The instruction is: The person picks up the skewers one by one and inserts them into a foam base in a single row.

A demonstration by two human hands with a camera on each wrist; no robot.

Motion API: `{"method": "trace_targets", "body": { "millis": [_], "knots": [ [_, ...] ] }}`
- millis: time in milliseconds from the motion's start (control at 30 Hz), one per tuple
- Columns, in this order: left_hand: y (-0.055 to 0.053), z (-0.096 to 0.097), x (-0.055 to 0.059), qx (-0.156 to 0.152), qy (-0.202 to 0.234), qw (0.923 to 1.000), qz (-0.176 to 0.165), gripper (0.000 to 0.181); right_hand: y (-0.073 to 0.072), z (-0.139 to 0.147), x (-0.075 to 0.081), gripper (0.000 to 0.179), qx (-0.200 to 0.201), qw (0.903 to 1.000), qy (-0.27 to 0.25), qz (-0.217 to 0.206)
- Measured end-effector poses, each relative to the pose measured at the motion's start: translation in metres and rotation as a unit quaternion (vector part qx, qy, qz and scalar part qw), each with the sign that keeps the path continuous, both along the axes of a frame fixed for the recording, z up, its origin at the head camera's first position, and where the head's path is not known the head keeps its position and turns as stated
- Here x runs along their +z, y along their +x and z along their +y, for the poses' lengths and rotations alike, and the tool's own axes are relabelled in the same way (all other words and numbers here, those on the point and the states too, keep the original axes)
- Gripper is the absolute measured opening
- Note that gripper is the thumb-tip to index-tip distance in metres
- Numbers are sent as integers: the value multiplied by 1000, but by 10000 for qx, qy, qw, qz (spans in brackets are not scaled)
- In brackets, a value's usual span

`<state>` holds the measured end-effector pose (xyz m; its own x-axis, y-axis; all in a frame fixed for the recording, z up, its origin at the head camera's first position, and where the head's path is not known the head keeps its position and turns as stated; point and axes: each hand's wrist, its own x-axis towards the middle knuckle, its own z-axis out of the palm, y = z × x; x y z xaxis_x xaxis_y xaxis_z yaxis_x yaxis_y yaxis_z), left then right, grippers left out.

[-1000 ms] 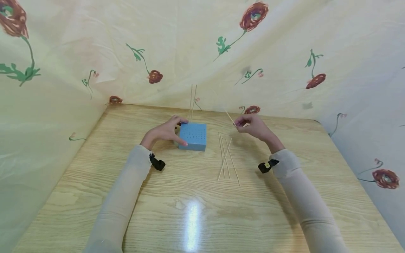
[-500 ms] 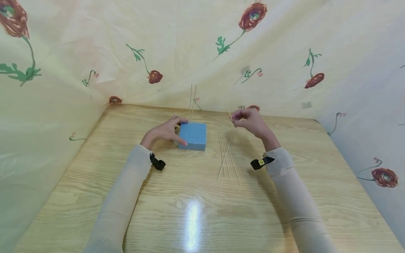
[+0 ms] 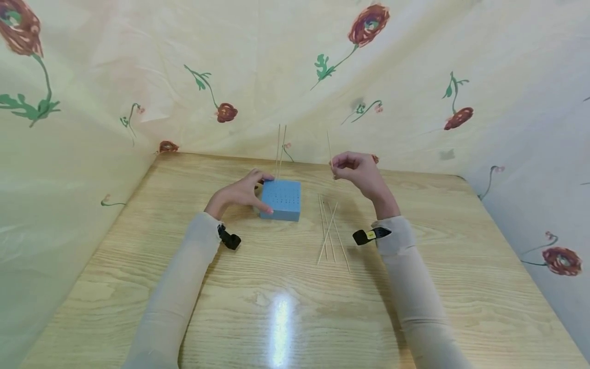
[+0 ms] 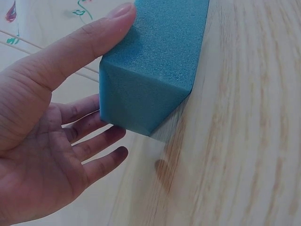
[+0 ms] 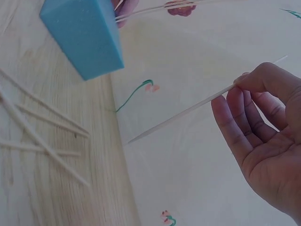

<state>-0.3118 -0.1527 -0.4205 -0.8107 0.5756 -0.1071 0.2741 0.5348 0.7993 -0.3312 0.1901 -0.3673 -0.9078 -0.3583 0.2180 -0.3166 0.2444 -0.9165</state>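
Both arms (image 3: 177,287) outstretched, left fingers (image 4: 102,141) and thumb (image 4: 82,49) in a wide grip, right fingers (image 5: 231,128) in a narrow pinch.

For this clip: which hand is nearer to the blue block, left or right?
Left. The left hand grips the blue block at its left side, thumb toward the front. The right hand is apart from it, off to its right, pinching a thin stick.

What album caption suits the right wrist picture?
A right hand pinches a thin pointed stick, with a blue block and loose sticks nearby.
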Motion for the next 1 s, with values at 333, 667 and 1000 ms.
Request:
{"method": "trace_targets", "body": {
  "millis": [333,667,1000],
  "knots": [
    [-3,1,2,61,13,10000,-22,94,-1,-20,8,6,86,9977,-674,-31],
    [-4,2,4,8,54,10000,3,93,-1,-42,20,7,33,9927,-1199,90],
    [-6,3,4,-110,-198,9997,35,95,1,-60,23,9,201,9788,-2037,27]
  ]
}}
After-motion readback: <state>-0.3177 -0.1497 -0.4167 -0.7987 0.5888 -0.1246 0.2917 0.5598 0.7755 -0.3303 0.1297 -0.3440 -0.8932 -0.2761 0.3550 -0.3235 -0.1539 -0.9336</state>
